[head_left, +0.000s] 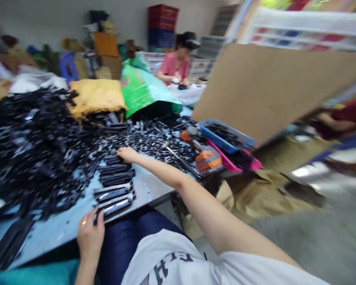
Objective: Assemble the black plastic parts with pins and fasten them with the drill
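Several long, glossy black pieces (114,180) lie side by side in a row near the table's front edge. My left hand (90,233), with a ring on one finger, is at the near end of the row. Its thumb and fingers are apart, touching the left end of the nearest black piece (117,206). My right hand (127,153) reaches to the far end of the row, beside a spread of small dark and shiny parts (148,138). Its fingers are curled; blur hides what they hold, if anything.
A large heap of black parts (38,146) covers the left. A hammer-like tool (180,158), orange-and-grey objects (207,160), a blue basket (240,138) and a pink tray (256,163) stand right. Behind are a yellow sack (97,95), a green bag (145,87) and a person (178,65).
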Demonstrator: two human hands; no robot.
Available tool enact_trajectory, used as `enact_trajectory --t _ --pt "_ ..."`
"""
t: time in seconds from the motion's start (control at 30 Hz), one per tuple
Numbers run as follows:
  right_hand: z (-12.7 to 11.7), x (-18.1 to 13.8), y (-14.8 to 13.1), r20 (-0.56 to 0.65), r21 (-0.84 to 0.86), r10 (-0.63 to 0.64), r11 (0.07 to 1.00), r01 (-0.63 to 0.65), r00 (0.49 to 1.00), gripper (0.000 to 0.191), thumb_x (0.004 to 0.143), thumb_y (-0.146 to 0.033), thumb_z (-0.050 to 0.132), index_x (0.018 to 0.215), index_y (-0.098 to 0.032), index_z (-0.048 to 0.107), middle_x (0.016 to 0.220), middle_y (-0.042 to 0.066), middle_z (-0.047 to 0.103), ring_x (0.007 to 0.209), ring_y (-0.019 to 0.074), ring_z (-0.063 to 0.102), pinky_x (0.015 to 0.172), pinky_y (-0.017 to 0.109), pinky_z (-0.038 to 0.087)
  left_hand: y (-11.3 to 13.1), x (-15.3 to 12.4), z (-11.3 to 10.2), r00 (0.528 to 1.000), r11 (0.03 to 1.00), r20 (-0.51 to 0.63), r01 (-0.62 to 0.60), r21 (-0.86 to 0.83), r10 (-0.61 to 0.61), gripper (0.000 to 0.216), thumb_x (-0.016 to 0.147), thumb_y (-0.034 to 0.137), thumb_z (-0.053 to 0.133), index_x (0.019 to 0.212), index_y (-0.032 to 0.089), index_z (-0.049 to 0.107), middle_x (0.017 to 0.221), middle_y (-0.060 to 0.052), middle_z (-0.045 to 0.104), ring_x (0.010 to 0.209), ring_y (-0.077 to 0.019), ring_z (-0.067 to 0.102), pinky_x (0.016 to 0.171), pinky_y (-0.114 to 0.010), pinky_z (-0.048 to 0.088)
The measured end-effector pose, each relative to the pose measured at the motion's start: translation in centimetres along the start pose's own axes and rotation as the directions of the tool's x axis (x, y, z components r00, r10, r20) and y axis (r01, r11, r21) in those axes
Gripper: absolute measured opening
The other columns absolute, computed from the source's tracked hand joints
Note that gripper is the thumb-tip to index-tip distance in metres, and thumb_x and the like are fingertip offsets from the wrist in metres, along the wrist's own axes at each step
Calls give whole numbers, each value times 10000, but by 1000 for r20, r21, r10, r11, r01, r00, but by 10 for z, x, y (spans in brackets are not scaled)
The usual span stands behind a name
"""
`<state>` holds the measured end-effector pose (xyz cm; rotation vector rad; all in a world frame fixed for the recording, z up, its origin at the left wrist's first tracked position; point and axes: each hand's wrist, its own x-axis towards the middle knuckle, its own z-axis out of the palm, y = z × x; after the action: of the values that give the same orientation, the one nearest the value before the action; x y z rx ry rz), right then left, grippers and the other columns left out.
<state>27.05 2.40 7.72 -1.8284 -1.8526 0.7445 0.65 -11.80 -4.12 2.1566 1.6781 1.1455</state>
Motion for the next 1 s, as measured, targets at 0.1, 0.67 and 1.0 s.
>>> enact_trajectory --t 0.1,0.67,1.0 --pt "18 29 -11 220 -87 -153 981 176 963 202 823 -190 585 974 -58 608 1023 61 609 1003 160 536 922 321 407 14 -13 -9 975 986 -143 166 -27 -168 298 820 416 498 966 178 605 960 -132 639 941 -268 598 892 -437 470" --pt "93 1 -17 692 -43 -98 983 176 715 919 524 -604 731 1275 -158 445 1143 114 586 1003 256 569 877 367 450 88 -50 13 379 -446 563 356 -821 -735 315 734 354 703 969 173 596 1049 -96 663 1000 -220 632 902 -381 500" --pt "115 -70 -63 663 256 -375 927 275 648 800 528 -450 784 1208 -201 444 1118 74 594 1039 249 561 916 343 442 92 -65 -8 465 -286 356 216 -933 -810 444 739 345 696 1145 227 560 1113 -103 649 1026 -235 622 917 -397 500"
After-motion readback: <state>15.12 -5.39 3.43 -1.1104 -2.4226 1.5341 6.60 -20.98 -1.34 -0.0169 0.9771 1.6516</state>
